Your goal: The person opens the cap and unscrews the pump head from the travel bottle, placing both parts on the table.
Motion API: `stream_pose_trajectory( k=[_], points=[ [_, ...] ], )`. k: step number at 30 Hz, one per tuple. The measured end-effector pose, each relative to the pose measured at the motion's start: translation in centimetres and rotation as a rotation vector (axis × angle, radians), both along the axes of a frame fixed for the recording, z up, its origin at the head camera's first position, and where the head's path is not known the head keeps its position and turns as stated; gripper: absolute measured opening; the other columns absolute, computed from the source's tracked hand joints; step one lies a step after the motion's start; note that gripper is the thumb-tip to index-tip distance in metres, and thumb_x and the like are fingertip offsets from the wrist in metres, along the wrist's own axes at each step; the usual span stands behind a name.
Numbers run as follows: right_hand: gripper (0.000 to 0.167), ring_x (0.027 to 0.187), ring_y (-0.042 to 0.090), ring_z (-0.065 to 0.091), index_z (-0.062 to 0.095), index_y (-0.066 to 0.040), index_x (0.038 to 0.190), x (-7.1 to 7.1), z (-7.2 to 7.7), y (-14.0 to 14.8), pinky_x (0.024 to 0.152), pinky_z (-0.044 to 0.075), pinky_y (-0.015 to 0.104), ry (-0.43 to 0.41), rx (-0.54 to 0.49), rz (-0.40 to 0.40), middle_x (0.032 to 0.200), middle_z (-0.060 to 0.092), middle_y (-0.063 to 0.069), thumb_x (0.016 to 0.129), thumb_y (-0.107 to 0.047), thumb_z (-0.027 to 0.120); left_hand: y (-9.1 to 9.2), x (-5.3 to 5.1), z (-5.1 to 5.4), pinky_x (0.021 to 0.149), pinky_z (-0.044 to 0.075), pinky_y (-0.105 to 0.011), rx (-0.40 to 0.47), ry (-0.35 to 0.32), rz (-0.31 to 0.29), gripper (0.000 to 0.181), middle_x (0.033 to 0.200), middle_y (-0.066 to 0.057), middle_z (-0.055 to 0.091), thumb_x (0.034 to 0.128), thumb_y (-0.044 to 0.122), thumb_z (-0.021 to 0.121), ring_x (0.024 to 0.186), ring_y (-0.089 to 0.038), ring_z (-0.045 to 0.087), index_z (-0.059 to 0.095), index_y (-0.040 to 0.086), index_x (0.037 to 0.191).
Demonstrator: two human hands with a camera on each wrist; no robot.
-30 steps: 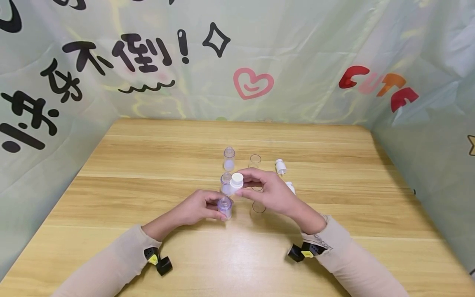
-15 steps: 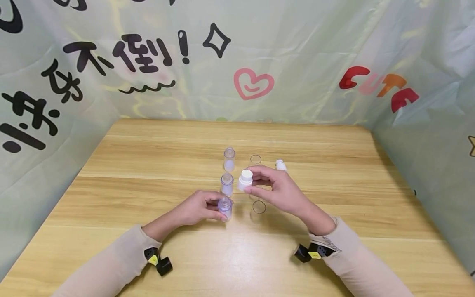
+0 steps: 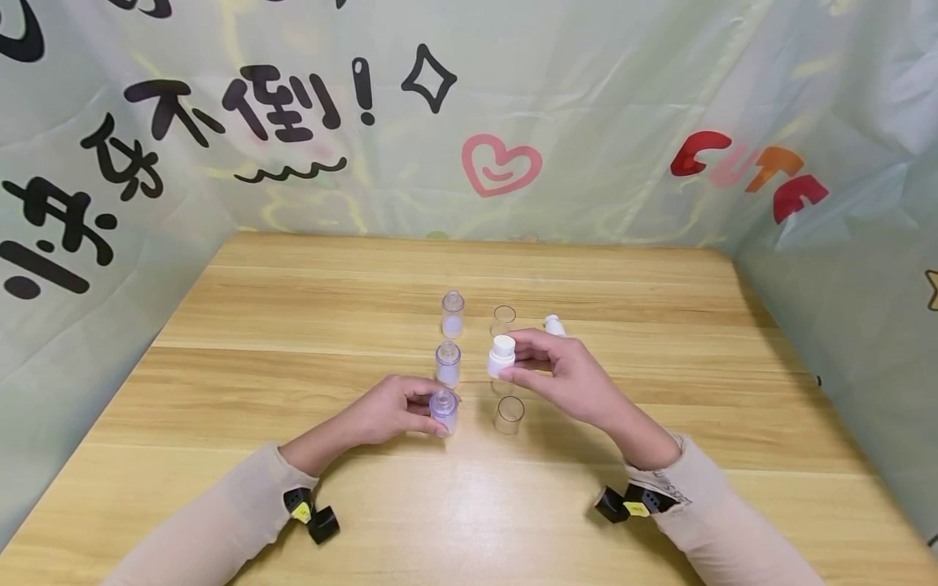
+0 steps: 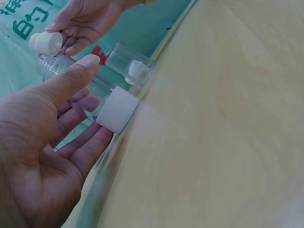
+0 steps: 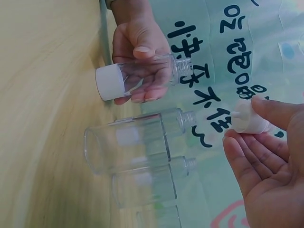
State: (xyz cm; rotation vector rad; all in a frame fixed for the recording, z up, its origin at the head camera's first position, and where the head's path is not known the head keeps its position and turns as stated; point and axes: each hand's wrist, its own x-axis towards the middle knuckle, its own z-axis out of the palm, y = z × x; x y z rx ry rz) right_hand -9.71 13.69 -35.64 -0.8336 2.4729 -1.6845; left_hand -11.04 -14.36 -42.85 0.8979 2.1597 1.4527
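My left hand (image 3: pixel 392 411) holds the nearest of three clear bottles (image 3: pixel 444 415), thumb on one side and fingers round the other. This bottle stands upright with a white base (image 4: pixel 118 110) and a bare threaded neck (image 5: pixel 182 70). Between thumb and fingers, my right hand (image 3: pixel 564 374) pinches a white pump head (image 3: pixel 501 358) in the air, apart from the bottle. Below and beside it stand three clear cylindrical covers (image 3: pixel 509 417) in a row, the middle one partly hidden by the pump head.
Behind the held bottle stand a middle bottle (image 3: pixel 448 365) and a far bottle (image 3: pixel 453 315). Another white pump head (image 3: pixel 554 325) lies past my right hand, partly covered by it. A printed cloth (image 3: pixel 586 106) walls the wooden table (image 3: pixel 308 301) at the back and sides.
My right hand has carried the white pump head rightward, away from the bottles to over the clear covers. It now hides a second loose pump head. My left hand stays put.
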Motion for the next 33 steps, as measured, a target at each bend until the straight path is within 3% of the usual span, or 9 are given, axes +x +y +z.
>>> stream_pose_trajectory(
  k=[23, 33],
  points=[
    [0.037, 0.098, 0.022, 0.066, 0.063, 0.002, 0.122, 1.0, -1.1, 2.8, 0.085, 0.056, 0.028, -0.141, 0.080, -0.058, 0.109, 0.068, 0.011, 0.087, -0.007, 0.074, 0.0, 0.0, -0.2, 0.086, 0.055, -0.027, 0.020, -0.020, 0.002, 0.041, 0.111, -0.011, 0.069, 0.0810, 0.014, 0.081, 0.098, -0.018, 0.067, 0.067, 0.001, 0.117],
    [0.037, 0.096, 0.021, 0.066, 0.062, 0.005, 0.121, 1.2, -2.1, 4.3, 0.085, 0.056, 0.027, -0.144, 0.116, -0.068, 0.105, 0.069, 0.011, 0.088, -0.008, 0.073, 0.1, 0.0, 0.1, 0.085, 0.055, -0.027, 0.015, 0.003, -0.001, 0.041, 0.108, -0.008, 0.070, 0.0809, 0.017, 0.081, 0.096, -0.017, 0.067, 0.068, 0.004, 0.117]
  ],
)
